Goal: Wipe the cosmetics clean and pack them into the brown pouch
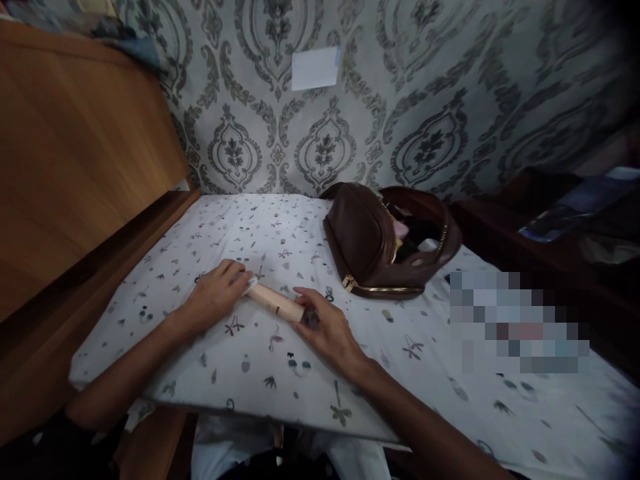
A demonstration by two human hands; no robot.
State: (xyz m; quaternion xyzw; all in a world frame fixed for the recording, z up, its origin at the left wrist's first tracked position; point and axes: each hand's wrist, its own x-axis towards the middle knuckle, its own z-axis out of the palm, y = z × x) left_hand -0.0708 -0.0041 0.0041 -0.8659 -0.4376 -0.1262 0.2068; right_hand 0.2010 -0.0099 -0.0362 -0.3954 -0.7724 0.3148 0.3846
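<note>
A slim peach-coloured tube [275, 303] with a small dark mark on its side lies slantwise between my hands, low over the patterned white cloth. My left hand [220, 290] is closed round its far-left end, where something whitish shows by the fingertips. At the near-right end, a dark, see-through cap [311, 319] sits between the thumb and fingers of my right hand [330, 330]. Beyond my right hand stands a brown leather bag [357, 227], unzipped, with a gold zip and several small items inside that I cannot make out clearly.
The printed white cloth [240, 227] covers the table. A wooden cabinet [90, 127] rises on the left. Behind is a patterned wall [325, 143] with a white plate [315, 69]. A blurred-out patch [515, 327] hides something on the right, and dark furniture [495, 220] stands beyond it.
</note>
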